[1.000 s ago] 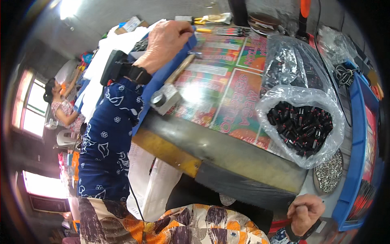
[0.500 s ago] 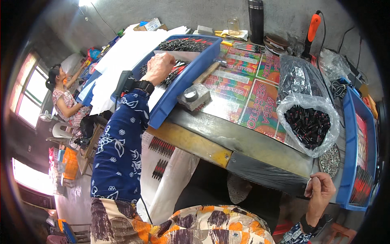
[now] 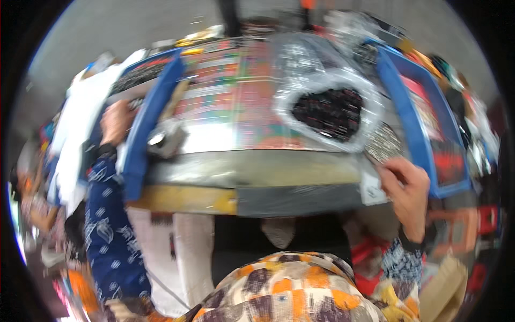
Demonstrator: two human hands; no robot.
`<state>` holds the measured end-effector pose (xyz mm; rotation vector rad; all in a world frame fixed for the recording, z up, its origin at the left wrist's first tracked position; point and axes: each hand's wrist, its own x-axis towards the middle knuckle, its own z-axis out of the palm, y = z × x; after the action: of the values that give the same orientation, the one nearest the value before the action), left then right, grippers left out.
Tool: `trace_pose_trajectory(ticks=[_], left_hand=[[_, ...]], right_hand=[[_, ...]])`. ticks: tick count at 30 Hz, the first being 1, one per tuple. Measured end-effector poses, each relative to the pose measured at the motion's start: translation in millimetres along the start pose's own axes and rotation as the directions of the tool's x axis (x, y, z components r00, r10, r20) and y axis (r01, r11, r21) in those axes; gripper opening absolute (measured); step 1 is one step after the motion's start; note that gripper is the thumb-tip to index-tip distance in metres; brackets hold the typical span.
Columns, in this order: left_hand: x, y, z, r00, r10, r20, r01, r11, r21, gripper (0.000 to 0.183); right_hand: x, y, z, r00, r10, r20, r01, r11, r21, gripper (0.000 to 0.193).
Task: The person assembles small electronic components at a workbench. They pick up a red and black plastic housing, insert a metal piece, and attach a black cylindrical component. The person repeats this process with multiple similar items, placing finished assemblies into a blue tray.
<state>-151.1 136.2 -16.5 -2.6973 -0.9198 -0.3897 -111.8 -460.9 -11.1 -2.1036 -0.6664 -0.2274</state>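
My left hand (image 3: 116,122) is over the blue tray (image 3: 140,163) on the left, among black and red pens. Motion smears its fingers, so their grip is unclear. At the table's right front corner, my right hand (image 3: 406,188) has its thumb and forefinger bent together. Whatever they may pinch is too small or blurred to name. Just beyond this hand lies a heap of small silvery parts (image 3: 384,143). A clear plastic bag (image 3: 370,104) stands open beside the heap, filled with small black parts (image 3: 328,114) that show touches of red.
A second blue tray (image 3: 399,102) with red and black pens stands at the right. Colourful printed sheets (image 3: 263,107) cover the tabletop. A grey block (image 3: 166,138) sits beside the left tray, and white paper (image 3: 75,145) lies beyond it. Far left, another person (image 3: 40,206) is blurred.
My view has swung right, so the table sits more squarely before me. My right hand has come forward to the table's corner. My left hand stays at the left tray.
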Motion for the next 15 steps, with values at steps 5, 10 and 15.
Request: trace_pose_trajectory(ticks=[5,10,15], left_hand=[[-11.0,-29.4,6.4,0.978,0.079,-0.195,-0.089,0.995,-0.045,0.022],[-1.9,-48.4,20.9,0.962,0.096,-0.254,-0.115,0.991,-0.062,0.012],[-4.3,-50.5,18.5,0.944,0.027,-0.328,-0.115,0.961,-0.253,0.024]], right_hand=[[16.6,6.2,-41.9,0.992,-0.109,-0.065,0.095,0.977,-0.190,0.012],[53.6,31.7,-94.0,0.963,-0.165,-0.212,0.040,0.869,-0.493,0.019],[76.7,71.9,-150.7,0.967,-0.108,-0.229,-0.086,0.711,-0.698,0.020]])
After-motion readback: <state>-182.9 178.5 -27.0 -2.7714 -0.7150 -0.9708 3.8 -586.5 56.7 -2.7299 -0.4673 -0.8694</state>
